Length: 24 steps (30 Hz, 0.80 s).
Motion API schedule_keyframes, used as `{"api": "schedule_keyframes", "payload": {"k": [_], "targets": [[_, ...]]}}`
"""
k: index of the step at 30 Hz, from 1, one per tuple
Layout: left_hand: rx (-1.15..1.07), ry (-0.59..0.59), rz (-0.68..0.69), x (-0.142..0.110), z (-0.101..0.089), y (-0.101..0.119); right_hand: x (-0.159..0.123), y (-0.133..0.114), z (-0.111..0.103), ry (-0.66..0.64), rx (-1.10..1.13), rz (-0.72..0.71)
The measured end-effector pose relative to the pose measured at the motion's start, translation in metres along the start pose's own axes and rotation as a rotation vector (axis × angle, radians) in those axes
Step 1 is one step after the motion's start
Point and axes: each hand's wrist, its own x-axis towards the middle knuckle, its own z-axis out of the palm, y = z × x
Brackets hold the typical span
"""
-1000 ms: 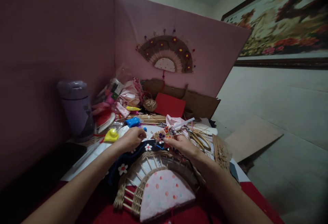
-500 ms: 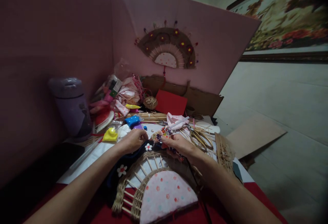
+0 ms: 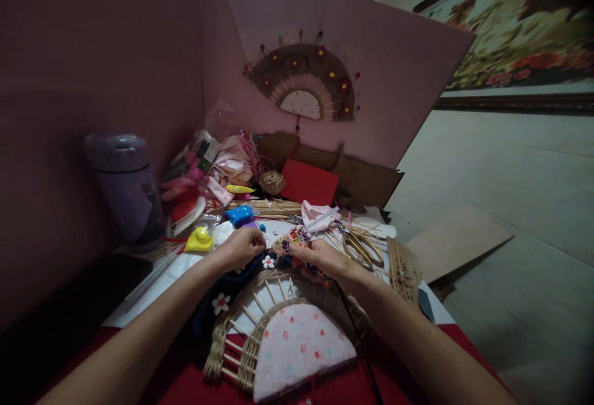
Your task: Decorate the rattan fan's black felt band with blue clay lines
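Observation:
A half-made woven fan (image 3: 245, 355) lies in front of me, with twine bands across thin wooden sticks and a pink dotted half-round base (image 3: 304, 349). Dark blue cloth (image 3: 204, 312) runs along its outer left edge, bearing white flowers (image 3: 221, 303) with red centres. My right hand (image 3: 322, 256) grips a colourful patterned cloth (image 3: 294, 241) at the fan's top edge. Just left of that cloth, my left hand (image 3: 242, 248) is closed in a pinch. Whatever sits between its fingertips is too small to make out.
Gold-handled scissors (image 3: 359, 249) lie right of my right hand. Behind my hands are blue (image 3: 240, 214) and yellow (image 3: 198, 240) packets, a twine ball (image 3: 271, 182) and a red card (image 3: 310, 182). A purple tumbler (image 3: 125, 191) stands left. A finished fan (image 3: 304, 80) hangs on the pink board.
My left hand has shifted very slightly left, away from the patterned cloth. My right hand keeps its grip on the cloth; the view has tilted a little.

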Motion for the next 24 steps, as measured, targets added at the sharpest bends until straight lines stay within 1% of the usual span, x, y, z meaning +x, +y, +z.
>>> {"api": "schedule_keyframes", "payload": {"k": [5, 12, 20, 24], "targets": [[-0.065, 0.005, -0.025, 0.003, 0.0, -0.001, -0.002, -0.003, 0.002, 0.007, -0.003, 0.031], [-0.133, 0.015, -0.022, 0.004, 0.002, -0.004, -0.005, -0.006, 0.009, 0.086, 0.054, -0.017], [-0.15, 0.009, -0.025, 0.003, 0.002, -0.005, 0.002, -0.002, 0.01, 0.054, -0.029, -0.039], [-0.151, 0.009, -0.015, 0.004, 0.002, -0.006, 0.004, -0.002, 0.01, 0.055, -0.079, -0.012]]}}
